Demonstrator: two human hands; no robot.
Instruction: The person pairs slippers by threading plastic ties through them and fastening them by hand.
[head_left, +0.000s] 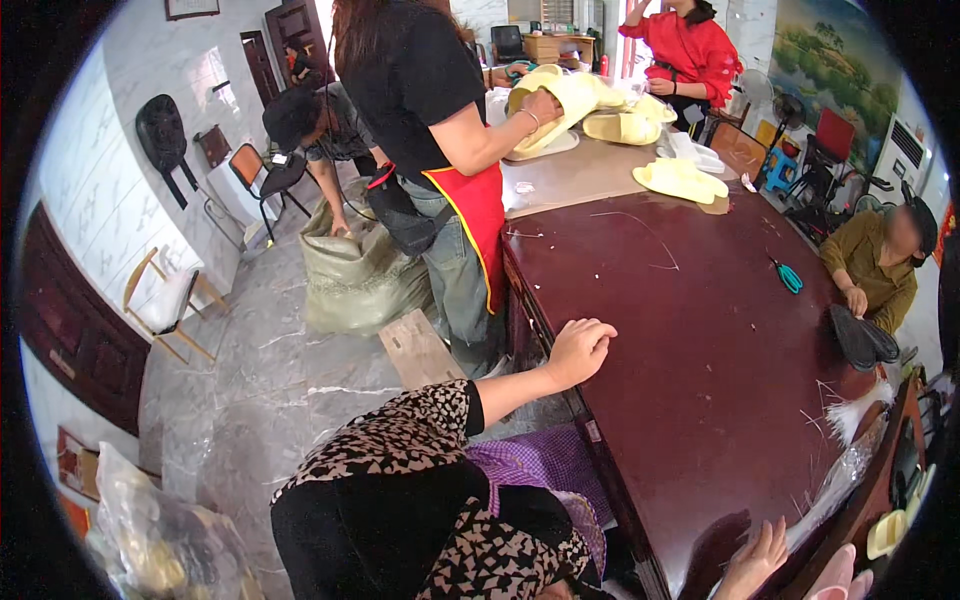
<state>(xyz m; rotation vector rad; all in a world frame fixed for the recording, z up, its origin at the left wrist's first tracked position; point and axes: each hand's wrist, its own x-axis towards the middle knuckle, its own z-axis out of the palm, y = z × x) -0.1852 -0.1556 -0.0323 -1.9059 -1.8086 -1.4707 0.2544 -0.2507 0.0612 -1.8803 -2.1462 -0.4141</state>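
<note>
My left arm, in a black-and-beige patterned sleeve, reaches across to the table's left edge. Over that edge is my left hand (580, 352), fingers loosely bent, with nothing visible in them. A purple checked apron (535, 465) lies across my lap beside the table (690, 370), which is dark red and glossy. At the lower edge of the picture shows my right hand (757, 560), its fingers spread and no object in them. Close beside it is something pale pink (838, 575), cut off by the rim. Green-handled scissors (788, 277) lie well beyond both hands.
Yellow slippers (680, 180) cover the table's far end, where a co-worker in a red apron (475, 215) handles one. Another person bends over a woven sack (360, 270). A seated person at right holds dark footwear (862, 338). Clear plastic bags (165, 530) stand lower left.
</note>
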